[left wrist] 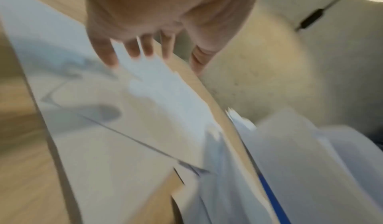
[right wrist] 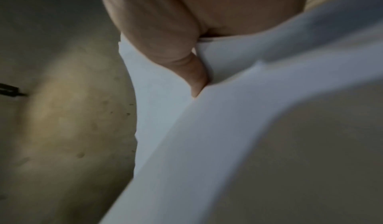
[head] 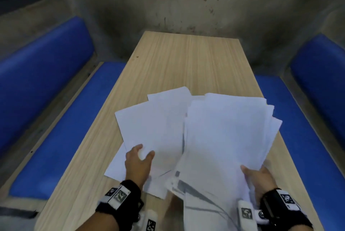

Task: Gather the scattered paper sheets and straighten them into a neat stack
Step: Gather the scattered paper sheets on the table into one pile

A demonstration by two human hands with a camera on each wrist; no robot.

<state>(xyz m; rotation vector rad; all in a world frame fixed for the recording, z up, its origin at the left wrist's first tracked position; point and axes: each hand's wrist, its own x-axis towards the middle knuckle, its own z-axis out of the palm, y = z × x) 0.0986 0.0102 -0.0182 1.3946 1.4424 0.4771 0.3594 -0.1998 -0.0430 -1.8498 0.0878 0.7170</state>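
Item: loose white paper, two lots, both on the near half of the counter (head: 186, 59).

Lot one: the bundle (head: 224, 137), fanned and uneven, raised off the counter at your right. Your right hand (head: 259, 178) pinches its near right corner, thumb on top; the right wrist view shows the thumb pressed into the sheets, the other fingers hidden beneath.

Lot two: the flat sheets (head: 149, 128), overlapping at odd angles, lying on the counter at your left, their right side tucked under the bundle. Your left hand (head: 138, 163) has its fingers (left wrist: 103, 54) spread, straight and gripping nothing, over the near edge of the top sheet; whether they press it is too blurred to tell.

Risks, as judged:
- One-corner hold on a fanned bundle: inner sheets may slide out and spill, likely toward the blue bench (head: 298, 137), since the far right corners already overhang the counter edge.
- The thumb dents the paper; a tighter squeeze may crease it.
- Dragging flat sheets with spread fingers may move only the top one, leaving the lower behind or buckling it.
- Joining the lots before squaring them may lock in the skew.
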